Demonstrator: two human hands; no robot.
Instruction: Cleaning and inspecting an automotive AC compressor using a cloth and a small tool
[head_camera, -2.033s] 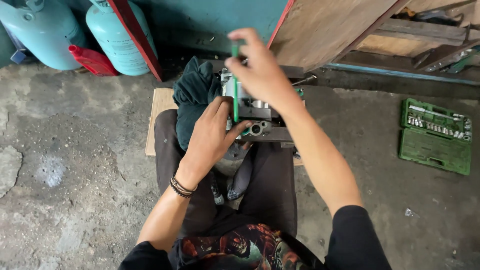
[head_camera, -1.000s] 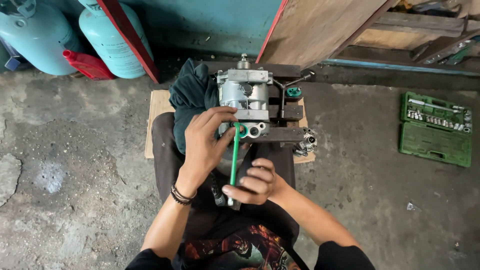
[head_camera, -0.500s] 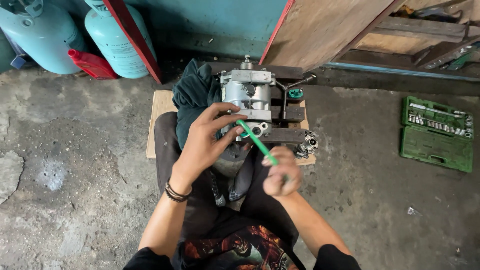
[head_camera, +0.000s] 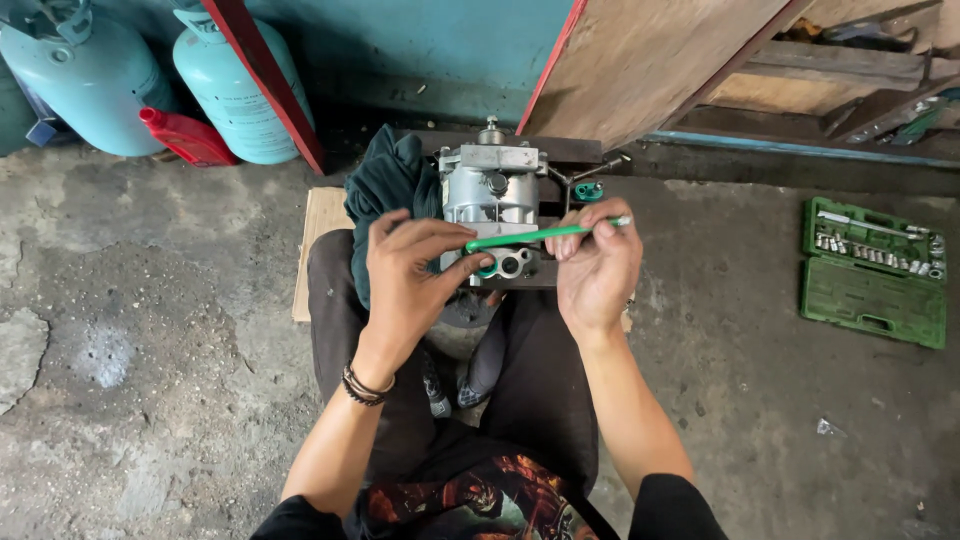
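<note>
The left hand (head_camera: 412, 275) and the right hand (head_camera: 598, 268) are each pinching an end of a thin, smooth green plastic rod (head_camera: 540, 236), which is lying level across the ribbed, silver cast-metal housing (head_camera: 492, 200). A crumpled dark teal cloth (head_camera: 385, 190) is lying against the housing's left side, while an open green plastic socket case (head_camera: 873, 270) is sitting well apart on the rough, cracked concrete floor (head_camera: 150, 350).

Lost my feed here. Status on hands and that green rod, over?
Left hand pinches one end of the green rod, right hand the other. Rod lies across the grey metal unit. Nothing blocking.
</note>
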